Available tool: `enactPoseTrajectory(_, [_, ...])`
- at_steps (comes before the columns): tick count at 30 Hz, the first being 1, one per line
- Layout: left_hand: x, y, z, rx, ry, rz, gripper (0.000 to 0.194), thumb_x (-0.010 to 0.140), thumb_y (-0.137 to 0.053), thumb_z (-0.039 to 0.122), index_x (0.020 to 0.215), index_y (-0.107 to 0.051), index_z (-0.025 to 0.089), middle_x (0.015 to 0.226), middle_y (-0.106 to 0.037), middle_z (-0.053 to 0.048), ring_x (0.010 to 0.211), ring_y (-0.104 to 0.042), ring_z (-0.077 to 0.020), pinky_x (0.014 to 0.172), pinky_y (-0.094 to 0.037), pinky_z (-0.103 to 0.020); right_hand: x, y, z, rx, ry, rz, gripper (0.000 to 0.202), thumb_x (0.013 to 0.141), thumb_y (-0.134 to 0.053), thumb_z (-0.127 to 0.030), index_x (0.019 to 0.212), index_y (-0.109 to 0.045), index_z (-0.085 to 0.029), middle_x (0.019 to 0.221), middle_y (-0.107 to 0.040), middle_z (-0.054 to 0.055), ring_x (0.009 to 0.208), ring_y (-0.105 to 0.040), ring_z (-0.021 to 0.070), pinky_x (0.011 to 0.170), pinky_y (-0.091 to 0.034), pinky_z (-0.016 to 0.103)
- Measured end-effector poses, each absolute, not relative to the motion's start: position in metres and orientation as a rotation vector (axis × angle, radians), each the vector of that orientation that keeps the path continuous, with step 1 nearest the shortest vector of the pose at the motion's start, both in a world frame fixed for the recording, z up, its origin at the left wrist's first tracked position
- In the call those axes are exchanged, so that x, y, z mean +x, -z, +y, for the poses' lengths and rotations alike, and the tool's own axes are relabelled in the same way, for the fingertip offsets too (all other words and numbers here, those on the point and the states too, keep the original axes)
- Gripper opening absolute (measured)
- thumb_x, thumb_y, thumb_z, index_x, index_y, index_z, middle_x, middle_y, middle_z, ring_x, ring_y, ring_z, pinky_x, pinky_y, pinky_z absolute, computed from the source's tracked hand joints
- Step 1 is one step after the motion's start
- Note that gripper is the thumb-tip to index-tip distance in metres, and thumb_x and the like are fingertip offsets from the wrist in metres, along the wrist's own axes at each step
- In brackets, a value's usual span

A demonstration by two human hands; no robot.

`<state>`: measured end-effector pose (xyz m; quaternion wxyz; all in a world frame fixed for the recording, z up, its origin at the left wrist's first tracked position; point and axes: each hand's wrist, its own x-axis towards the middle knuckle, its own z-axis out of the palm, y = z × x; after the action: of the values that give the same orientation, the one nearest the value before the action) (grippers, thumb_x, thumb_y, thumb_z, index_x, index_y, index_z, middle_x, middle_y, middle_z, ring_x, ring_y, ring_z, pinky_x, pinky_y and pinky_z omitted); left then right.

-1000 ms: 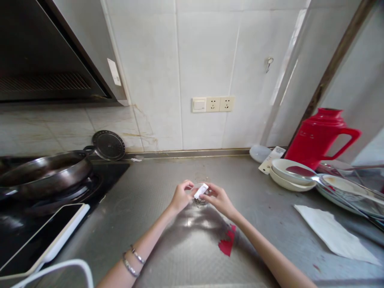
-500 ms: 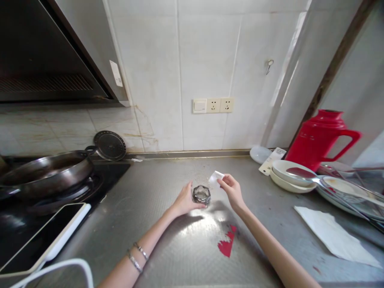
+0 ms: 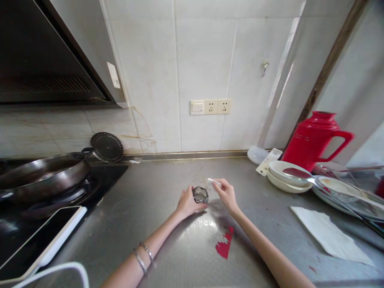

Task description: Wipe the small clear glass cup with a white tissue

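Note:
My left hand [image 3: 189, 202] curls around the left and near sides of a small, dark, faceted glass ashtray [image 3: 200, 195] on the steel counter. Just right of it, my right hand [image 3: 226, 195] pinches a small folded piece of white tissue [image 3: 214, 181] between thumb and fingers. The tissue is apart from the glass rim. Closer to me lies a torn scrap of red paper [image 3: 223, 247], flat on the counter. Whether anything lies inside the ashtray is too small to tell.
To the left are a pan [image 3: 45, 174] on the stove and a phone [image 3: 36, 244] with a white cable. On the right stand a red thermos [image 3: 312, 140], stacked bowls [image 3: 288, 186], plates with utensils, and a white napkin [image 3: 330, 236]. Sockets [image 3: 211, 107] sit on the wall.
My right hand has turned and lowered slightly, so the tissue now shows as a narrow edge. My left hand stays around the ashtray. The view has shifted slightly.

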<state>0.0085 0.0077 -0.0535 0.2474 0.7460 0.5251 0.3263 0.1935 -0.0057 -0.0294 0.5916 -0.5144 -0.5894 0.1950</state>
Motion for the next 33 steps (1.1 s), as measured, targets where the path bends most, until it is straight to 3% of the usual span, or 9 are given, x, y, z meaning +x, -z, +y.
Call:
enactPoseTrajectory(6, [0.011, 0.051, 0.007, 1.968, -0.913, 1.413, 0.076, 0.045, -0.084, 0.039, 0.111, -0.056, 0.013, 0.104, -0.066, -0.013, 0.100, -0.059, -0.0300, 0.085, -0.045, -0.039, 0.186, 0.029, -0.011, -1.137, -0.263, -1.556, 0.033, 0.085, -0.053, -0.048, 0.092, -0.069, -0.021, 0.076, -0.064, 0.006, 0.068, -0.055, 0.0190, 0.064, -0.045, 0.032])
enactPoseTrajectory(9, [0.012, 0.050, 0.006, 1.932, -0.931, 1.393, 0.071, 0.045, -0.084, 0.035, 0.108, -0.056, 0.015, 0.101, -0.067, -0.009, 0.096, -0.061, -0.0264, 0.083, -0.046, -0.037, 0.185, 0.023, -0.010, -1.018, -0.089, -1.733, 0.025, 0.091, -0.049, -0.038, 0.089, -0.069, -0.023, 0.083, -0.067, 0.007, 0.078, -0.058, 0.0208, 0.071, -0.047, 0.035])
enactPoseTrajectory(13, [0.011, 0.046, 0.004, 1.927, -0.968, 1.359, 0.075, 0.044, -0.085, 0.029, 0.112, -0.053, 0.016, 0.101, -0.067, -0.007, 0.093, -0.062, -0.0240, 0.082, -0.046, -0.035, 0.191, 0.011, -0.008, -0.877, 0.206, -2.127, 0.023, 0.094, -0.046, -0.024, 0.102, -0.068, -0.023, 0.098, -0.071, 0.008, 0.095, -0.059, 0.0215, 0.078, -0.044, 0.036])
enactPoseTrajectory(18, [0.007, 0.039, 0.001, 1.940, -1.049, 1.250, 0.079, 0.048, -0.083, 0.023, 0.119, -0.047, 0.018, 0.109, -0.065, -0.007, 0.098, -0.061, -0.0223, 0.086, -0.046, -0.035, 0.202, 0.003, -0.010, -0.746, 0.462, -2.488, 0.029, 0.094, -0.044, -0.016, 0.116, -0.063, -0.020, 0.114, -0.068, 0.009, 0.111, -0.055, 0.0236, 0.083, -0.042, 0.038])
enactPoseTrajectory(23, [0.004, 0.040, 0.002, 2.023, -1.113, 1.195, 0.083, 0.049, -0.083, 0.020, 0.123, -0.045, 0.021, 0.122, -0.059, -0.009, 0.112, -0.055, -0.0250, 0.098, -0.042, -0.040, 0.208, 0.001, -0.015, -0.774, 0.510, -2.660, 0.036, 0.089, -0.045, -0.011, 0.122, -0.058, -0.018, 0.125, -0.062, 0.009, 0.120, -0.051, 0.0251, 0.089, -0.042, 0.043])
enactPoseTrajectory(28, [0.002, 0.041, 0.002, 2.132, -1.105, 1.146, 0.084, 0.052, -0.082, 0.021, 0.127, -0.043, 0.022, 0.128, -0.055, -0.010, 0.120, -0.051, -0.0272, 0.103, -0.038, -0.043, 0.208, -0.003, -0.019, -0.860, 0.567, -2.707, 0.043, 0.084, -0.048, -0.007, 0.123, -0.057, -0.021, 0.133, -0.055, 0.006, 0.130, -0.040, 0.0275, 0.102, -0.033, 0.050])
enactPoseTrajectory(33, [-0.002, 0.035, 0.001, 2.224, -1.130, 1.095, 0.081, 0.056, -0.079, 0.021, 0.128, -0.041, 0.022, 0.129, -0.053, -0.010, 0.121, -0.050, -0.0258, 0.105, -0.037, -0.042, 0.204, -0.004, -0.025, -0.941, 0.662, -2.693, 0.057, 0.081, -0.047, -0.001, 0.133, -0.047, -0.025, 0.139, -0.050, 0.003, 0.130, -0.038, 0.0287, 0.101, -0.033, 0.050])
